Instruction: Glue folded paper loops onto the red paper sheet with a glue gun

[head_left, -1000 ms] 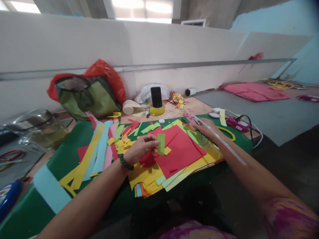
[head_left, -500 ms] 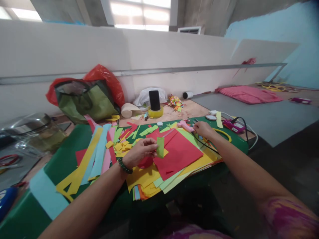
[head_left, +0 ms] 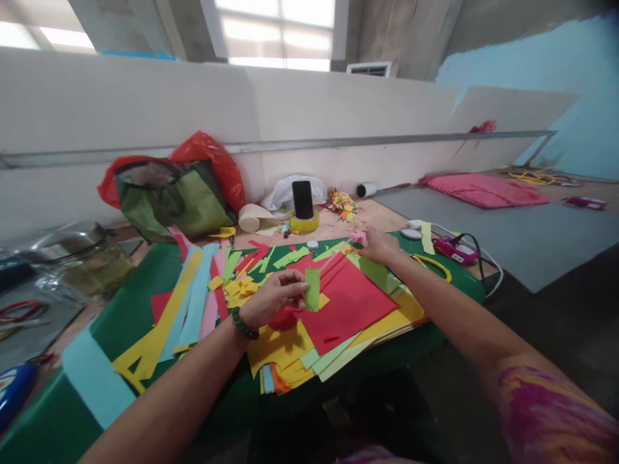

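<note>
My left hand [head_left: 273, 298] pinches a small light-green paper strip [head_left: 312, 289] and holds it upright over the paper pile. A dark bead bracelet sits on that wrist. Under the strip lies a large red sheet [head_left: 353, 298] on yellow and green sheets. My right hand [head_left: 382, 246] reaches to the far side of the pile, its fingers closed round a pink glue gun [head_left: 358, 236]. A clear glue stick [head_left: 334, 256] pokes out from it toward the left. Everything rests on a green mat [head_left: 126, 309].
Long yellow, blue and pink paper strips [head_left: 188, 296] lie at the left. A phone stands on a yellow tape roll [head_left: 304, 222] at the back, beside red and green bags [head_left: 178, 193]. A glass jar [head_left: 72, 258] stands far left; a purple corded device [head_left: 457, 250] is at the right.
My right hand let go of the long clear stick held along its arm, moved left and took hold of the pink glue gun. My left hand stayed put with the green strip.
</note>
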`<state>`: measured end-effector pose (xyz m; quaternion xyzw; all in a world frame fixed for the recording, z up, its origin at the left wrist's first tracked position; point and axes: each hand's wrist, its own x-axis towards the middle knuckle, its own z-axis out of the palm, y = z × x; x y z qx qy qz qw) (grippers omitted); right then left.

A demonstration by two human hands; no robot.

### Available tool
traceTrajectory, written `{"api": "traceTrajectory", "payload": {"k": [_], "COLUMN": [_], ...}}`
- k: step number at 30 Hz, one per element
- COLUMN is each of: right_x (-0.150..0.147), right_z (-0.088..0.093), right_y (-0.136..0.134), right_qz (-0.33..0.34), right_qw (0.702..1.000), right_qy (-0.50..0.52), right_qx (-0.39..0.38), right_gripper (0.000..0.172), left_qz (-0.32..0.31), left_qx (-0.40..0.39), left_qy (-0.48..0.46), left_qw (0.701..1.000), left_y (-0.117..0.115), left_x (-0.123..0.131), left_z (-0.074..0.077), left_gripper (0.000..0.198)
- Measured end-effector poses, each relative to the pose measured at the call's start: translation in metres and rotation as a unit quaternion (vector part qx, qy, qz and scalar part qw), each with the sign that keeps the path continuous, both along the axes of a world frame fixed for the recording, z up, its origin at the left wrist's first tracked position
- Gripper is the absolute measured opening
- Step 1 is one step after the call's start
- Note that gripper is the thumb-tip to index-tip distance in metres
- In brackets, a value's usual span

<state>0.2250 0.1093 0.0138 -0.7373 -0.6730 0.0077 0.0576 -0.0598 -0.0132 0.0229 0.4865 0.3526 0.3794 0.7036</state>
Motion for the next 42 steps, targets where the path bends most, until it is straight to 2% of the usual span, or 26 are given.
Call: {"api": "traceTrajectory", "payload": {"k": [4, 8, 13, 17, 22, 30, 34, 36, 38, 40, 42], "right_x": [0.018, 0.025, 0.017, 0.012, 0.011, 0.000, -0.009, -0.018, -0.030, -0.043, -0.054], "right_z": [0.007, 0.009, 0.003, -0.006, -0.008, 0.008, 0.017, 0.017, 0.013, 0.007, 0.000], "right_y": [0.012, 0.025, 0.033, 0.037, 0.039, 0.021, -0.011, -0.039, -0.073, -0.103, -0.125], "right_qz": [-0.020, -0.006, 0.031, 0.019, 0.008, 0.016, 0.037, 0.073, 0.154, 0.333, 0.451], "right_qw": [0.999, 0.997, 0.994, 0.992, 0.992, 0.998, 0.999, 0.997, 0.987, 0.929, 0.856], "right_qy": [0.031, 0.069, 0.107, 0.119, 0.121, 0.052, 0.017, 0.011, 0.023, 0.075, 0.098], "right_qx": [0.028, 0.033, -0.007, -0.032, -0.025, 0.007, 0.030, 0.027, 0.034, 0.142, 0.233], "right_gripper": [0.045, 0.050, 0.042, 0.033, 0.042, 0.035, 0.033, 0.026, 0.017, 0.018, 0.021], "left_qz": [-0.008, -0.015, -0.018, -0.024, -0.031, -0.029, 0.005, 0.033, 0.051, 0.057, 0.049], "left_qx": [-0.006, -0.003, 0.007, 0.009, 0.004, 0.001, -0.015, -0.028, -0.037, -0.039, -0.035], "left_qy": [-0.025, -0.040, -0.045, -0.041, -0.028, -0.016, -0.016, -0.024, -0.032, -0.033, -0.026], "left_qw": [1.000, 0.999, 0.999, 0.999, 0.999, 0.999, 1.000, 0.999, 0.997, 0.997, 0.998], "left_y": [-0.003, -0.003, -0.002, -0.001, -0.001, -0.001, -0.002, -0.002, -0.003, -0.005, -0.006], "left_x": [0.000, 0.000, -0.001, -0.001, -0.001, 0.000, 0.002, 0.003, 0.006, 0.008, 0.010], "left_z": [0.004, 0.004, -0.001, -0.002, -0.002, -0.002, -0.001, -0.001, -0.001, 0.000, 0.001], "left_gripper": [0.044, 0.042, 0.040, 0.040, 0.041, 0.042, 0.043, 0.045, 0.047, 0.048, 0.048]}}
